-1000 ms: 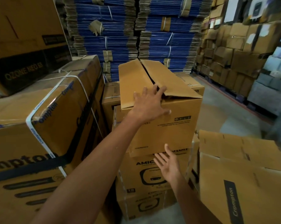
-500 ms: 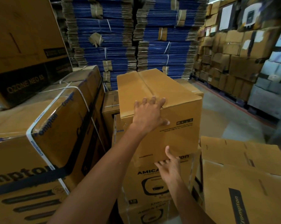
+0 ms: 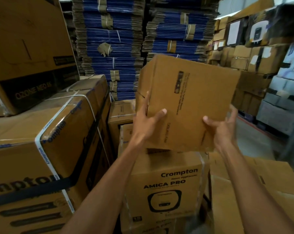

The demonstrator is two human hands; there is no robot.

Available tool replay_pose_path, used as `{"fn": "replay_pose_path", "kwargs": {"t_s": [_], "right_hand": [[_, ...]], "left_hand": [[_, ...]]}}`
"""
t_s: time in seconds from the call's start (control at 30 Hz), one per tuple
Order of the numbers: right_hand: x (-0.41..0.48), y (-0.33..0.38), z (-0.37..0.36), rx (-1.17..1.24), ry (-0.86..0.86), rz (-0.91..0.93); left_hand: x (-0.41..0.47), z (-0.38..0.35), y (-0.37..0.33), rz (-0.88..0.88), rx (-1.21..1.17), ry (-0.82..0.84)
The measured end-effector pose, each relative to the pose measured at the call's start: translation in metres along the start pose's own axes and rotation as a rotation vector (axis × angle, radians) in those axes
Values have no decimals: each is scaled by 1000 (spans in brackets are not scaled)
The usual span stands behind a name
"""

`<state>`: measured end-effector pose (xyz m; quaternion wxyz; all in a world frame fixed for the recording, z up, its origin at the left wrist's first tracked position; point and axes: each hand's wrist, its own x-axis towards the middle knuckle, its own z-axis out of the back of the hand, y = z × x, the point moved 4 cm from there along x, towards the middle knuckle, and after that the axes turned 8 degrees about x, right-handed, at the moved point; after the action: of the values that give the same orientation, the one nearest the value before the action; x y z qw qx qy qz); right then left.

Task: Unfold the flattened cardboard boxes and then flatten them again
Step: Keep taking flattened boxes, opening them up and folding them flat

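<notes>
Cardboard box [image 3: 190, 102], fully unfolded, hangs tilted over the Crompton Amica Pro carton [image 3: 166, 188], left hand [image 3: 146, 122] and right hand [image 3: 222, 127] gripping its lower corners, fingers [image 3: 233, 115] wrapped round the sides; flattening seemingly comes next, needing flaps released and opposite corners pushed together.

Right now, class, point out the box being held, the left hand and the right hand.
box [image 3: 195, 98]: head view, its front face.
left hand [image 3: 145, 123]: head view, back of hand.
right hand [image 3: 223, 130]: head view, back of hand.
</notes>
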<state>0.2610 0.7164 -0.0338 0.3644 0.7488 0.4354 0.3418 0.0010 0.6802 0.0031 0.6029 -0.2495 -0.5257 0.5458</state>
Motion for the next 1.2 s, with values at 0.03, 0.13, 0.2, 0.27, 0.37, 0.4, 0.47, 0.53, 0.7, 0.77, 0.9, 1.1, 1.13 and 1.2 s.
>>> {"fn": "replay_pose_path", "kwargs": {"t_s": [0.03, 0.13, 0.2, 0.27, 0.37, 0.4, 0.47, 0.53, 0.7, 0.77, 0.9, 1.1, 1.13, 1.2], "right_hand": [[6, 17, -5, -128, 45, 63], [16, 63, -31, -439, 185, 218], [16, 77, -49, -572, 267, 262], [16, 80, -64, -669, 326, 304], [10, 75, -82, -786, 366, 356], [7, 71, -88, -828, 381, 367], [-2, 62, -100, -916, 439, 406], [-15, 51, -115, -1019, 517, 485], [-56, 10, -139, -1251, 758, 827], [-62, -12, -132, -1295, 807, 896], [-65, -33, -101, -1296, 763, 952], [-77, -50, -83, -1230, 756, 994], [-79, -51, -83, -1205, 741, 999], [-80, -50, -82, -1127, 704, 1006]], "left_hand": [[-11, -5, 13, 32, -101, -23], [-42, -27, 38, 89, -359, -82], [-50, -40, 51, 135, -468, -141], [-51, -49, 64, 214, -576, -187], [-62, -60, 79, 310, -698, -216], [-67, -64, 83, 349, -742, -221], [-77, -75, 90, 440, -834, -219], [-84, -89, 103, 524, -927, -184], [-101, -123, 138, 919, -1029, -36], [-104, -125, 146, 1013, -971, 2], [-119, -113, 156, 1031, -593, 326], [-82, -65, 103, 431, 367, 352], [-72, -53, 81, 292, 453, 295], [-57, -30, 42, 61, 570, 153]]}}
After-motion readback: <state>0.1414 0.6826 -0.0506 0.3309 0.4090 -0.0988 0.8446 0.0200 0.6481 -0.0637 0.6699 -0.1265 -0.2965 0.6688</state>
